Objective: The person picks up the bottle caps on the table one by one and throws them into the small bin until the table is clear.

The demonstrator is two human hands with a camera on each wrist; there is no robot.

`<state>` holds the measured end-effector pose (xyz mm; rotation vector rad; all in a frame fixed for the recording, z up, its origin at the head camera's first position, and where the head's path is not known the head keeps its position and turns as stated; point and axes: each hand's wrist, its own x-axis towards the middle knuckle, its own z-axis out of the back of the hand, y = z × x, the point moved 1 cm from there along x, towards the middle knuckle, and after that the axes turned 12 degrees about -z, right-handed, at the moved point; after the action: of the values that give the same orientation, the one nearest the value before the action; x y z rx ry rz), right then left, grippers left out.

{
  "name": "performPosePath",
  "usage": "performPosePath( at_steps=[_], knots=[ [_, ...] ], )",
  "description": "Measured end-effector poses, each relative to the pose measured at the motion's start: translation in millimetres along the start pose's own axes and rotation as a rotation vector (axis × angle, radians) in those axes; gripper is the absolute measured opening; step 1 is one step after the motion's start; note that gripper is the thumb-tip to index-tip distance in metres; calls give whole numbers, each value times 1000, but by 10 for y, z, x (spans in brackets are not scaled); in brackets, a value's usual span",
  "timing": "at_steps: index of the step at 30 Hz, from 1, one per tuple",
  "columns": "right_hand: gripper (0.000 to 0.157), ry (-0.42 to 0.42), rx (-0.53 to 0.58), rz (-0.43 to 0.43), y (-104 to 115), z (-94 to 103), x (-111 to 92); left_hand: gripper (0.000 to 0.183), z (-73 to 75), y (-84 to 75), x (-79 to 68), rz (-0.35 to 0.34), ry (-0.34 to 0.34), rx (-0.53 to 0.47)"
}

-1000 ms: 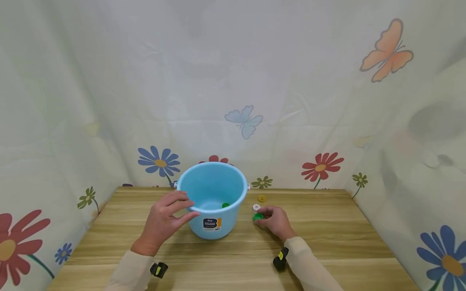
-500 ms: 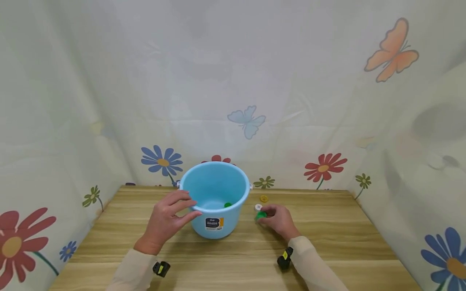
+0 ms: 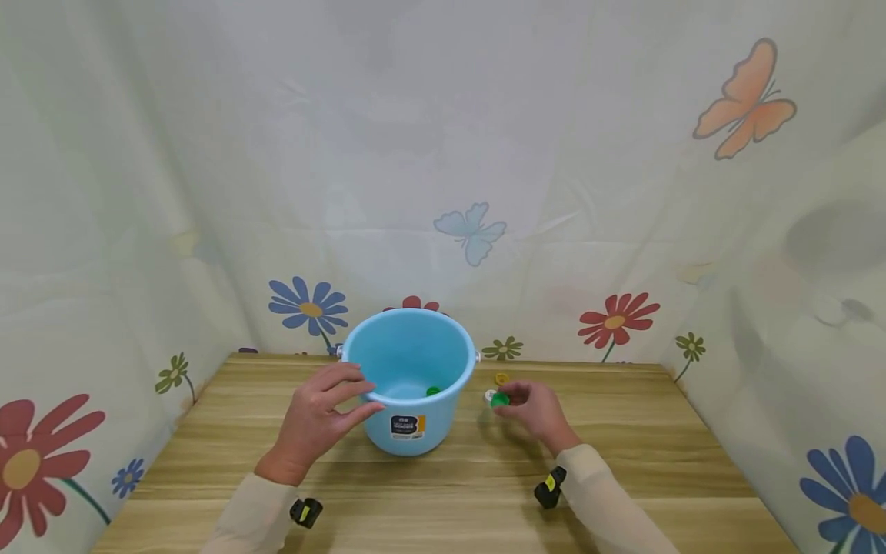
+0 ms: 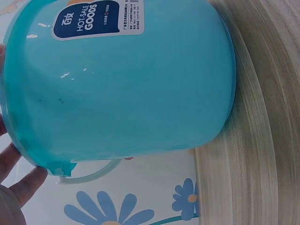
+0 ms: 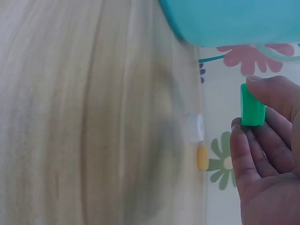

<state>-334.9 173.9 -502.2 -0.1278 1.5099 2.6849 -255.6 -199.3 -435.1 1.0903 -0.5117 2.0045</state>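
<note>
A light blue bucket [image 3: 377, 423] with a dark label stands upright on the wooden table. My left hand [image 3: 317, 422] grips its near left rim; in the left wrist view, fingers curl over that rim. Inside lies a green bottle cap [image 3: 433, 391]. To the right of the bucket, my right hand [image 3: 541, 415] pinches another green bottle cap [image 5: 253, 105] between thumb and fingertips, lifted off the table in the right wrist view. A white cap [image 5: 196, 127] lies just behind it, partly covered in the head view, with a yellow cap [image 3: 501, 378] farther back.
The wooden table [image 3: 408, 500] ends at a white floral curtain [image 3: 388, 154] that hangs at the back and both sides. A handle [image 4: 93, 173] hangs behind the bucket. Black wrist cameras [image 3: 550, 488] sit at both cuffs.
My right hand has raised its green cap off the table, slightly up and to the right. The left hand stays on the bucket rim. The head view has shifted slightly.
</note>
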Motion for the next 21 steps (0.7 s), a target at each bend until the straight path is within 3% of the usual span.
performPosePath(
  at_steps=[8,21],
  knots=[
    [30,15,62,92,160,87,-64,41,8,-2,5,1,7,-3],
    [38,58,149,173,505,212,-159,41,8,-2,10,-7,5,0]
  ],
)
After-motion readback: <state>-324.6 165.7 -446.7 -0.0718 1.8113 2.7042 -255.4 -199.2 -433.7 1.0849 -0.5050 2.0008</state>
